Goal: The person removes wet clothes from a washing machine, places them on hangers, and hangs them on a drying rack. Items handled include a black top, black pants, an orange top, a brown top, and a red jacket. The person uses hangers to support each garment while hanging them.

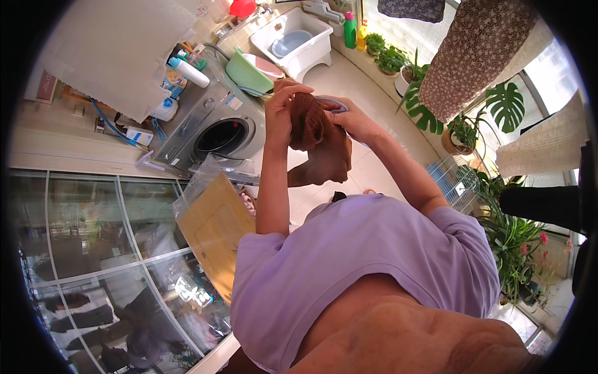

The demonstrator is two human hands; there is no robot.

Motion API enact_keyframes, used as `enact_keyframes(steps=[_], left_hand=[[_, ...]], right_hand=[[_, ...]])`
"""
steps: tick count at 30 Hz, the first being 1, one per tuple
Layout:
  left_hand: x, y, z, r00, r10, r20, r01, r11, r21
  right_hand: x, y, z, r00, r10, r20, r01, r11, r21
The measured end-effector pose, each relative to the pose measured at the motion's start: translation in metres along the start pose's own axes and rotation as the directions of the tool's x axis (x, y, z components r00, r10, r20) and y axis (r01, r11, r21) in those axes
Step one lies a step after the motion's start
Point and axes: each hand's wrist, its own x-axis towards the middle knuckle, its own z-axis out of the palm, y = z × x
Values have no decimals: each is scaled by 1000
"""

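A bunched brown knit garment [320,128] is up in front of my chest, held between both hands. My left hand [281,110] grips its left upper edge, thumb and fingers pressed on the cloth. My right hand [352,120] pinches the right side of the same bundle. Part of the cloth hangs loose below the hands. A thin blue clothes hanger [337,104] curves past my right fingers; the garment hides much of it, so how it sits in the cloth cannot be told.
Left of my hands stands a grey front-loading washing machine [222,135] with bottles on top. Beyond it are a green basin [247,70] and a white sink [299,44]. A wooden board [215,224] leans near my left arm. Potted plants [460,135] and hanging clothes [476,56] line the right.
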Motion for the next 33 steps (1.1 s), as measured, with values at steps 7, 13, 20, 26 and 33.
enact_keyframes(steps=[7,13,20,26,33], left_hand=[[-36,-22,-28,845,-233,-482,295,954,54],[-71,-61,-10,785,-615,-76,529,729,-435],[-16,-25,-53,813,-583,12,416,567,-711],[7,-33,-35,747,-644,165,581,511,-634],[17,-3,-41,780,-544,309,622,626,-470]], right_hand=[[7,17,-1,938,-73,-340,-8,973,-231],[12,15,11,938,-149,-314,-9,893,-450],[11,-15,-55,966,28,-257,-141,890,-433],[26,0,-57,936,-191,-294,-62,734,-676],[43,89,-44,980,96,-176,-162,897,-410]])
